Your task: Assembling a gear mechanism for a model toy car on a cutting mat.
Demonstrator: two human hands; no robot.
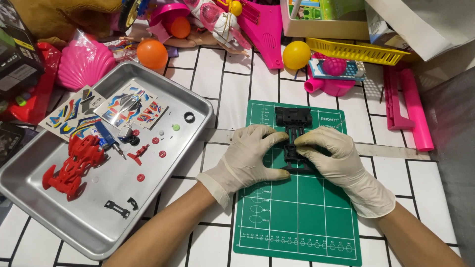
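Pinching black toy chassis [295,141]: left hand [250,158], right hand [332,155], palms down.

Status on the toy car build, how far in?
Early. In hand: both gloved hands, left hand and right hand, press on the bare black chassis on the green cutting mat. Left: red body shell, sticker sheets and small red parts sit loose in the metal tray.

2 colourful sticker sheets [101,112] in metal tray [39,198] (upper part); black box [17,49] far left.
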